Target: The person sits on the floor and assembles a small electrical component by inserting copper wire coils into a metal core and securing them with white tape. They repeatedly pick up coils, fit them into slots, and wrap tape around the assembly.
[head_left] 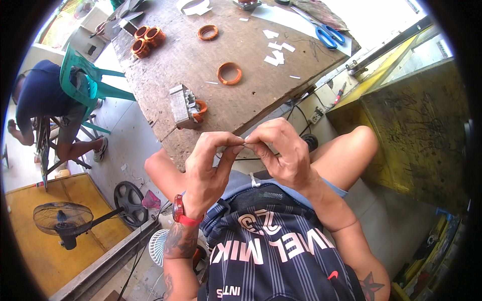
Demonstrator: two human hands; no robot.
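Note:
My left hand (207, 159) and my right hand (282, 154) meet in front of the table's near edge, above my lap. Both are closed in a pinch, thumb and forefinger tips touching at the middle. Whatever sits between the fingertips is too small to make out. Just beyond my left hand, a laminated metal core (181, 107) stands on the table, an orange copper coil (201, 111) fitted at its side. Farther back lie a copper wire coil (230, 83) and another ring-shaped coil (208, 38). Several copper coils (142, 47) are grouped at the far left.
The worn wooden table (175, 65) carries blue-handled scissors (329, 37) and white paper scraps (274, 59) at the right. A yellow metal panel (411, 135) stands on my right. On my left are a black fan (64, 220), a green chair (75, 80) and a bent-over person (47, 88).

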